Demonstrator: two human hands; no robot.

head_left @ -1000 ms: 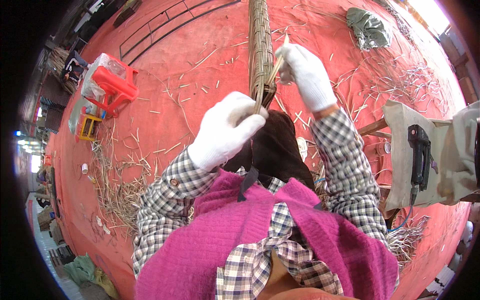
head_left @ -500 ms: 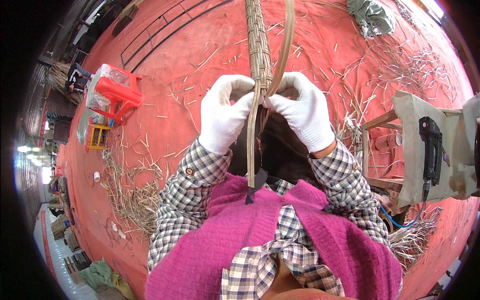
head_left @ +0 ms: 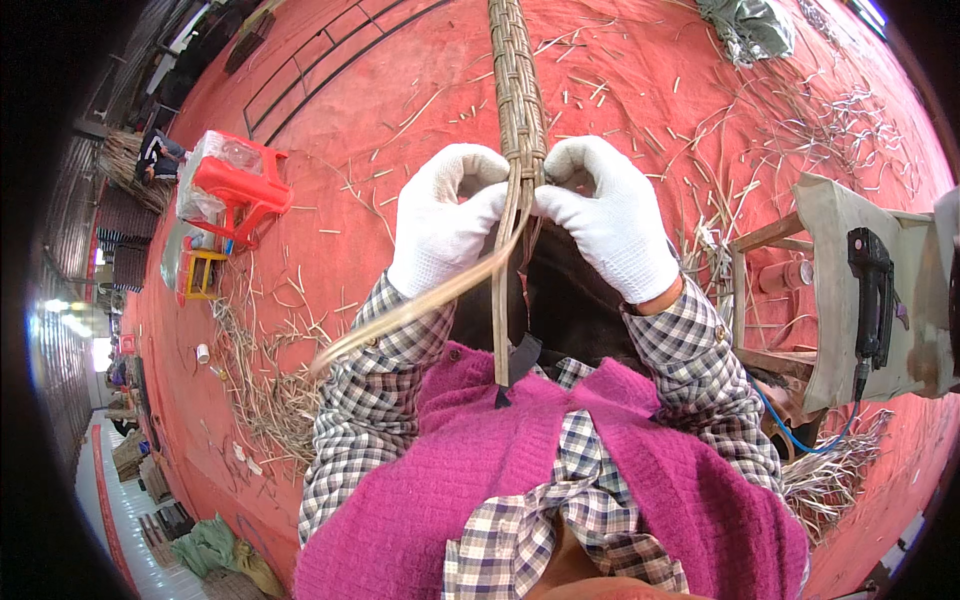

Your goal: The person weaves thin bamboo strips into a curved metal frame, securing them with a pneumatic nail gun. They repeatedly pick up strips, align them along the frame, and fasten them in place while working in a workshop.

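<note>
Woven pole [head_left: 515,80] runs from the top edge of the view down to a point between the two gloved hands, in front of the person's dark-clothed lap. Along the length that shows above the hands, the weave looks finished: flat strips cross over and under in a tight, even pattern. Lower down, the work seems undone, with strips not yet woven in. A straight strip [head_left: 500,330] hangs down to the purple vest [head_left: 420,490], and a curved strip [head_left: 425,300] swings over the left sleeve, blurred toward its tip.

The hands are apart, one on each side. The left hand [head_left: 445,215] is pinched on the straight strip near the lower end of the weave; the right hand [head_left: 605,215] touches the other edge, fingers curled, though I cannot tell whether it grips.

The strips are tan-brown, smooth and bendy; the gloves are white knit, the vest fuzzy and ribbed. Dry, curly scraps [head_left: 265,385] litter the wrinkled red floor covering [head_left: 420,60]
</note>
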